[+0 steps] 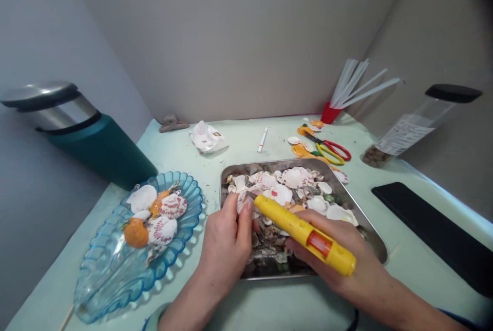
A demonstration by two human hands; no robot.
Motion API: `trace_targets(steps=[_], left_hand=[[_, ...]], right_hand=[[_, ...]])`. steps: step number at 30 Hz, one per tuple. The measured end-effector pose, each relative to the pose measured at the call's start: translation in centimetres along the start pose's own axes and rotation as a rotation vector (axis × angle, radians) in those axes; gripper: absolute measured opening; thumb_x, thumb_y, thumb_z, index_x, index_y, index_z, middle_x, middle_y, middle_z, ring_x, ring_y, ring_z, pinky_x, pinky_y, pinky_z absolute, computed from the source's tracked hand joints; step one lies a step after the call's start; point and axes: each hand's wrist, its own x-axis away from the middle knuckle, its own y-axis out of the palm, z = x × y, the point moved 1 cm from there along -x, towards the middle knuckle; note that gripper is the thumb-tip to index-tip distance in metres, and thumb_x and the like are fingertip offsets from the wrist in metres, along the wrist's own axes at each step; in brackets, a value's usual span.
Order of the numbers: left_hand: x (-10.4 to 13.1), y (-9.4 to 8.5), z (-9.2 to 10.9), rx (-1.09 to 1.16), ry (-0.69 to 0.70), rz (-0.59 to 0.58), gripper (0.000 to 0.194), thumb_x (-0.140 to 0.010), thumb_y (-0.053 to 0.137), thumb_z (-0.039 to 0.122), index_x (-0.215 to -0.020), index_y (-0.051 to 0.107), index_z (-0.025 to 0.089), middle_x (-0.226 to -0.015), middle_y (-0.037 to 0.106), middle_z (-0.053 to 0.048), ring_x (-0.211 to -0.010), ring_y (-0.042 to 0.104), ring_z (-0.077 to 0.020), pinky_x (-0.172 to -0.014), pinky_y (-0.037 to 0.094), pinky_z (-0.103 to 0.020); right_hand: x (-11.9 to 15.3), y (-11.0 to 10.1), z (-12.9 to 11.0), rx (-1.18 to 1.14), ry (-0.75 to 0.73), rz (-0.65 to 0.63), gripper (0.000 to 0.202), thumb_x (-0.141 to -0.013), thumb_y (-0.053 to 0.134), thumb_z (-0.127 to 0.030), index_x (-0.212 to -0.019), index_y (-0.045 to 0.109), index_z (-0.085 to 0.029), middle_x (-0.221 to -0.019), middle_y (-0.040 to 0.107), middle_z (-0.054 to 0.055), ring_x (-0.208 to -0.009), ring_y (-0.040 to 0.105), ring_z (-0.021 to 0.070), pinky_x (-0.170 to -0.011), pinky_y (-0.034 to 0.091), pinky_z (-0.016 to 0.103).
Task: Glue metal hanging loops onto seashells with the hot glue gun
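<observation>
My right hand is closed around a yellow hot glue gun, whose nozzle points up and left. Right by the nozzle tip, my left hand pinches a pale seashell between thumb and fingers, largely covered by them. Whether the nozzle touches the shell I cannot tell. Both hands are over a metal tray filled with white, speckled and brownish shells. At the left, a blue scalloped plate carries a small cluster of orange and white shells.
A teal bottle stands behind the plate. Further back lie a crumpled wrapper, a white stick and scissors among shells. A red cup holds glue sticks. To the right are a clear jar and a black slab.
</observation>
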Motion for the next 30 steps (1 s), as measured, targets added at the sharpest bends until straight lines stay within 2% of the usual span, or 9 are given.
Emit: trace_targets(steps=[9,13,30], left_hand=[[0.15,-0.03,0.1,-0.002,-0.01,-0.003,0.022,-0.093,0.039,0.03,-0.073,0.045,0.023,-0.058,0.064,0.002,-0.051,0.059,-0.0157,-0.052,0.037,-0.024],[0.06,-0.07,0.2,-0.001,-0.014,-0.006,0.023,-0.093,0.039,0.031,-0.072,0.044,0.023,-0.057,0.064,0.002,-0.051,0.059,-0.0159,-0.052,0.037,-0.024],[0.12,0.13,-0.15,-0.003,-0.011,-0.012,0.023,-0.093,0.039,0.032,-0.073,0.044,0.023,-0.058,0.064,0.003,-0.05,0.058,-0.0157,-0.052,0.036,-0.024]], right_hand=[[-0.07,-0.2,-0.32,0.019,0.018,0.012,0.015,-0.089,0.057,-0.029,-0.103,0.056,-0.023,-0.084,0.066,-0.001,-0.067,0.062,0.014,-0.062,0.047,0.024],[-0.13,-0.31,-0.36,0.01,0.026,-0.022,0.013,-0.09,0.054,-0.028,-0.102,0.055,-0.023,-0.085,0.066,0.0,-0.068,0.062,0.0142,-0.062,0.047,0.025],[0.07,-0.16,0.07,0.015,0.015,-0.014,0.013,-0.09,0.054,-0.025,-0.104,0.054,-0.025,-0.088,0.065,-0.003,-0.071,0.062,0.0125,-0.064,0.046,0.022]])
